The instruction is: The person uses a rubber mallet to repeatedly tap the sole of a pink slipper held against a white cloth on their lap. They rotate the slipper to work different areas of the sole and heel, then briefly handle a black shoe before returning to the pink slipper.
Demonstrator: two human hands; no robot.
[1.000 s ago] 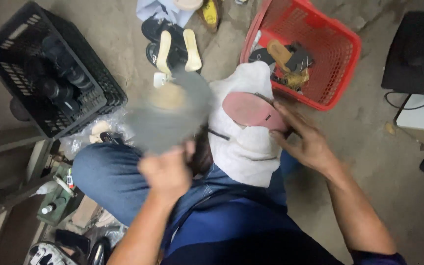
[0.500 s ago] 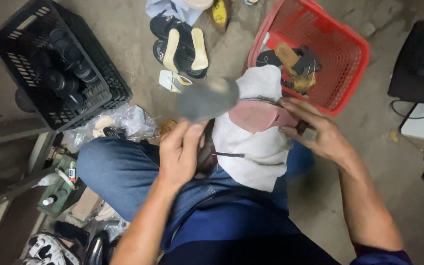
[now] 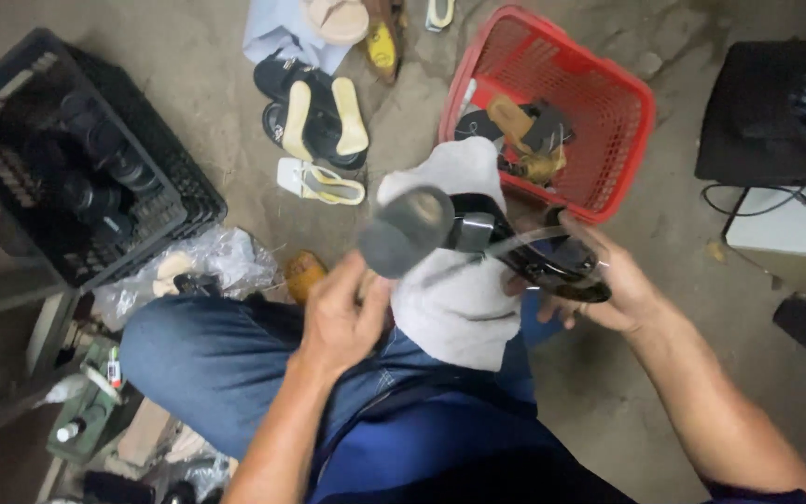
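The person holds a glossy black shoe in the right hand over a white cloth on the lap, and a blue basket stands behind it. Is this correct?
Not quite: the basket is red, not blue, as the head view shows. The right hand does hold the glossy black shoe over the white cloth.

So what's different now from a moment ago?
The right hand has turned the shoe over: its pink inside showed before, now its shiny black side shows. The left hand has brought the grey hammer in beside the shoe, over the white cloth. The red basket and black crate stayed where they were.
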